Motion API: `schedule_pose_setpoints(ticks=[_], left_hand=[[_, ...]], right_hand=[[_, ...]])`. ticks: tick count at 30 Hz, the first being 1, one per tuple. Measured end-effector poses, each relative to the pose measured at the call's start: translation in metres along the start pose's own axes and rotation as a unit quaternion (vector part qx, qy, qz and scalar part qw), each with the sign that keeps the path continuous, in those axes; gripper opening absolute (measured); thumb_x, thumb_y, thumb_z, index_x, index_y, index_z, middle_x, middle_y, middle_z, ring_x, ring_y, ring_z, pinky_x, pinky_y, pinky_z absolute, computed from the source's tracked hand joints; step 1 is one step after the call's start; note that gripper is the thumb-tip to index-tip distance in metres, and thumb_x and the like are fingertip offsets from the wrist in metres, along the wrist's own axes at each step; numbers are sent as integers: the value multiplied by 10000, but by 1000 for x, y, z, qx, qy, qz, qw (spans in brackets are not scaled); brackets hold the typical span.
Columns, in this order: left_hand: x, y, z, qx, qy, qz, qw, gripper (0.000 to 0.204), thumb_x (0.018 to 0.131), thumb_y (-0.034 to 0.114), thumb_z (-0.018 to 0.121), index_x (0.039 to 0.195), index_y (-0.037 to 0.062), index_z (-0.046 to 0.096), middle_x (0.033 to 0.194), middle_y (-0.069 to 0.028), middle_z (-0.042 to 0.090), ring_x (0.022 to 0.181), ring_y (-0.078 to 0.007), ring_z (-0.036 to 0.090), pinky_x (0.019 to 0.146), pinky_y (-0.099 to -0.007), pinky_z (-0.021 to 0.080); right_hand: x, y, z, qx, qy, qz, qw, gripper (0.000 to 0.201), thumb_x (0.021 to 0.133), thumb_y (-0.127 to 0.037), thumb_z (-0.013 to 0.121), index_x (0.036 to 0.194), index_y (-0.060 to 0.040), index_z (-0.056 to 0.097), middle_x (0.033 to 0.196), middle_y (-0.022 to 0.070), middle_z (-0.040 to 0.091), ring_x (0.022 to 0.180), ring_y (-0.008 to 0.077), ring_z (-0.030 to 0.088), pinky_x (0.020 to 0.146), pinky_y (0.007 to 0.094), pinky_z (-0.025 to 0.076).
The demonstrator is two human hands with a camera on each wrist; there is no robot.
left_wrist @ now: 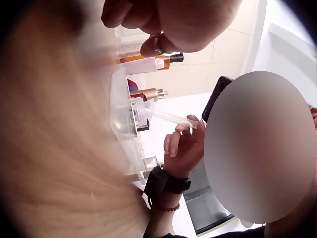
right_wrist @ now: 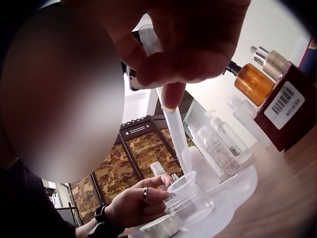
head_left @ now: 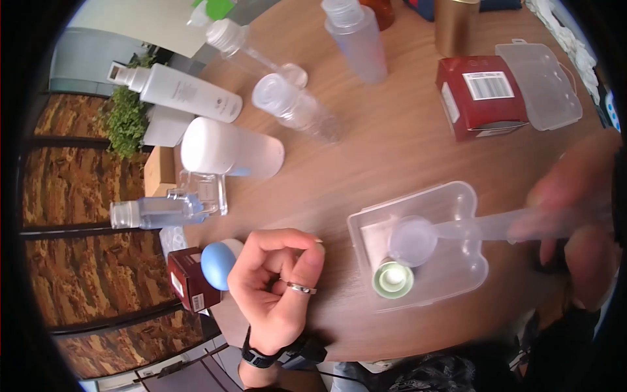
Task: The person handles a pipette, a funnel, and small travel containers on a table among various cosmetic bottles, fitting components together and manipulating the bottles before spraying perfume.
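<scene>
My right hand grips a long translucent plastic tube-like piece; motion blurs it in the head view. The piece slopes down to a flared, round plastic mouth over a clear small jar. That jar stands in a shallow clear plastic tray. Beside it in the tray is a small round green-rimmed pot with white inside. Left of the tray, my left hand is held with its fingers loosely curled, thumb near the index fingertip; nothing shows in it. A ring is on the thumb.
Several bottles stand along the far left, among them a white-capped bottle and a clear bottle. A dark red box sits by an open clear case at the upper right. Close to my left hand is a blue rounded thing.
</scene>
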State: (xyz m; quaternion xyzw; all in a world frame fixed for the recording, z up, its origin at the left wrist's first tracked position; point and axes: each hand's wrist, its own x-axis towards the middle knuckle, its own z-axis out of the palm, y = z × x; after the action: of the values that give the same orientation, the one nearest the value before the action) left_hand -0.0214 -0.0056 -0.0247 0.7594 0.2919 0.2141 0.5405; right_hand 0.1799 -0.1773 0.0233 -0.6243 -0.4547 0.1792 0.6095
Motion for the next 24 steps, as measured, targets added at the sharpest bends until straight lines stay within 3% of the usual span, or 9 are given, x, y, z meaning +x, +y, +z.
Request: schedule_pose_setpoints(ticks=[1, 2, 5, 9, 13, 15, 16, 20, 24], left_hand=[[-1, 2, 0, -13, -5, 1, 1000, 148, 905, -53, 696, 1038, -22, 640, 571, 99, 450, 513, 25, 329, 530, -165, 258], [-3, 2, 0, -16, -4, 9, 1000, 170, 895, -32, 711, 1049, -27, 640, 557, 102, 435, 506, 21, 297, 528, -174, 236], [-4, 2, -9, -45, -46, 68, 996, 203, 879, 4, 738, 1052, -33, 638, 542, 105, 417, 498, 16, 267, 525, -188, 214], [-6, 0, -12, -99, -31, 51, 993, 204, 880, 52, 747, 1025, -26, 626, 540, 101, 430, 502, 19, 263, 509, -200, 206], [-8, -5, -17, -81, -19, 52, 995, 180, 886, 70, 749, 781, 25, 609, 553, 75, 506, 493, 10, 327, 490, -188, 231], [-5, -1, -12, -83, -4, 40, 996, 235, 884, 56, 754, 711, 42, 596, 539, 79, 487, 490, 4, 336, 483, -189, 230], [-6, 0, -13, -82, -18, 34, 996, 232, 880, 44, 757, 713, 41, 597, 533, 81, 474, 490, 3, 332, 478, -192, 229], [-3, 0, -16, -72, -44, 39, 996, 218, 869, 5, 761, 718, 34, 606, 533, 80, 464, 482, -8, 330, 465, -204, 241], [-3, -3, -14, -87, -27, 44, 995, 188, 881, 6, 737, 740, 20, 614, 605, 17, 571, 539, -40, 436, 518, -219, 324]], right_hand=[[-6, 4, -4, 9, -6, -12, 1000, 463, 936, -370, 698, 1126, 33, 570, 934, 194, 659, 674, 185, 643, 599, 267, 517], [87, -34, 66, 17, -13, -23, 1000, 463, 937, -365, 699, 1129, 36, 568, 936, 198, 659, 671, 189, 644, 595, 267, 518], [87, -41, 66, 13, -50, -51, 997, 463, 940, -350, 703, 1139, 44, 565, 942, 208, 660, 661, 199, 648, 582, 268, 520], [118, -56, 85, -8, -71, -81, 994, 463, 943, -331, 709, 1152, 54, 561, 950, 223, 661, 647, 213, 653, 564, 269, 524], [64, -32, 30, -26, -106, -105, 988, 463, 946, -312, 714, 1165, 65, 557, 958, 237, 663, 634, 226, 658, 546, 270, 528], [-15, 1, -55, -27, -131, -122, 983, 464, 947, -302, 717, 1171, 70, 555, 962, 244, 663, 627, 233, 661, 537, 270, 530], [-16, 25, -68, 64, -167, -111, 978, 472, 927, -306, 734, 1142, 78, 566, 943, 252, 671, 634, 230, 661, 557, 294, 540], [-13, 16, -64, 70, -226, -66, 969, 495, 913, -348, 739, 1111, 71, 564, 898, 226, 681, 629, 243, 654, 549, 316, 542], [-23, 30, -40, 62, -109, -217, 968, 411, 928, -310, 724, 1055, 45, 561, 814, 196, 679, 606, 261, 619, 540, 344, 537]])
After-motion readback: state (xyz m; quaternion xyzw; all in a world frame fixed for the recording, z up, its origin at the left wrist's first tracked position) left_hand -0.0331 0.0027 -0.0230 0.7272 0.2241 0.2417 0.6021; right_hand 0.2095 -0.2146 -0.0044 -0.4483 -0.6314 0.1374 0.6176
